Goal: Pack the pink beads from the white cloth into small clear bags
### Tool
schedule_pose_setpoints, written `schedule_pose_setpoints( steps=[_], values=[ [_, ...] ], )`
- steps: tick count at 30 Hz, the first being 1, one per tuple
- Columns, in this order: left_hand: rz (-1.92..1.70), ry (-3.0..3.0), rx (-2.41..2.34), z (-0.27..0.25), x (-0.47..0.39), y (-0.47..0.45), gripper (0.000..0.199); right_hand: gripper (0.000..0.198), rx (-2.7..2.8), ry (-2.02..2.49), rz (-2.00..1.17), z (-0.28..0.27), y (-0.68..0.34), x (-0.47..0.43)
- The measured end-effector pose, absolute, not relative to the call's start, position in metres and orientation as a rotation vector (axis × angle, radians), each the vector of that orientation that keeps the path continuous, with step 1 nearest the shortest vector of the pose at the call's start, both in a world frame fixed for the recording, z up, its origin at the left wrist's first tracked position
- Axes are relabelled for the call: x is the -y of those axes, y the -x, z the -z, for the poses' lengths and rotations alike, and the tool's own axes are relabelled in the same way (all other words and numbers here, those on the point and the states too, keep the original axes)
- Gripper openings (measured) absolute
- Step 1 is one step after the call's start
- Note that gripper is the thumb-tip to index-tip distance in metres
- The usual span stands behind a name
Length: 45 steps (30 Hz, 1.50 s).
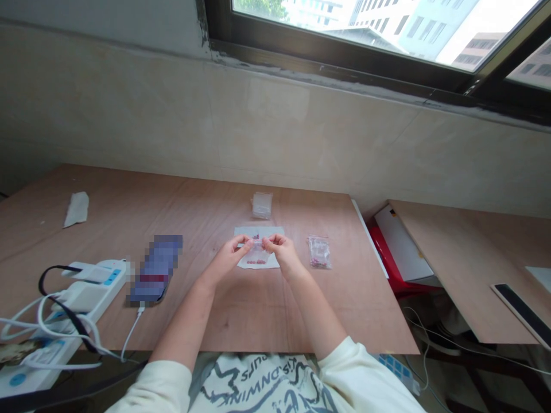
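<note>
Between my two hands is a small clear plastic bag [257, 252], with several small red bead-like pieces at its bottom. My left hand [232, 254] pinches the bag's top edge on the left. At the right end of the same edge, the fingers of my right hand [283, 252] are closed on it too. Behind the bag lies a white sheet of paper [275, 263] with a few small dark red bits near its top. Right of my hands is a filled clear bag [319, 252] with reddish contents. Beyond the paper sits a stack of clear bags [262, 205].
A phone [155, 267] on a charging cable lies to the left. Nearer the left edge, a white power strip [92, 295] carries plugs and tangled cables. A torn paper piece [77, 209] lies at the far left. A gap separates this table from a second table [469, 258].
</note>
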<state>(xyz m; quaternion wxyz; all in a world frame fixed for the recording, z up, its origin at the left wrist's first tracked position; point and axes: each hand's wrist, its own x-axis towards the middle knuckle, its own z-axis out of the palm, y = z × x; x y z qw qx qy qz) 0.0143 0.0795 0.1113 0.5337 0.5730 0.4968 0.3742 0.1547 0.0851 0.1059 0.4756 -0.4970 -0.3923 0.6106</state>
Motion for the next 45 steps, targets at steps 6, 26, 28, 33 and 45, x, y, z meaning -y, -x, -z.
schedule_pose_setpoints(
  steps=[6, 26, 28, 33, 45],
  values=[
    [-0.994, -1.424, -1.199, -0.110, -0.073, -0.021, 0.023, 0.027, 1.047, 1.210, -1.457, -0.103, -0.145, -0.079],
    [-1.053, -1.165, -1.245, -0.105, -0.082, -0.013, 0.024, 0.032, 0.917, 1.171, -1.641, -0.104, -0.144, -0.087],
    [-1.061, -1.104, -1.246, -0.102, -0.080, -0.013, 0.026, 0.031, 0.927, 1.174, -1.664, -0.102, -0.145, -0.085],
    [-1.125, -0.947, -1.241, -0.094, -0.075, -0.013, 0.032, 0.032, 0.947, 1.222, -1.791, -0.094, -0.146, -0.069],
    [-0.994, -1.200, -1.581, -0.034, -0.069, 0.015, 0.045, 0.026, 0.703, 1.613, -1.051, -0.074, -0.237, -0.076]
  ],
)
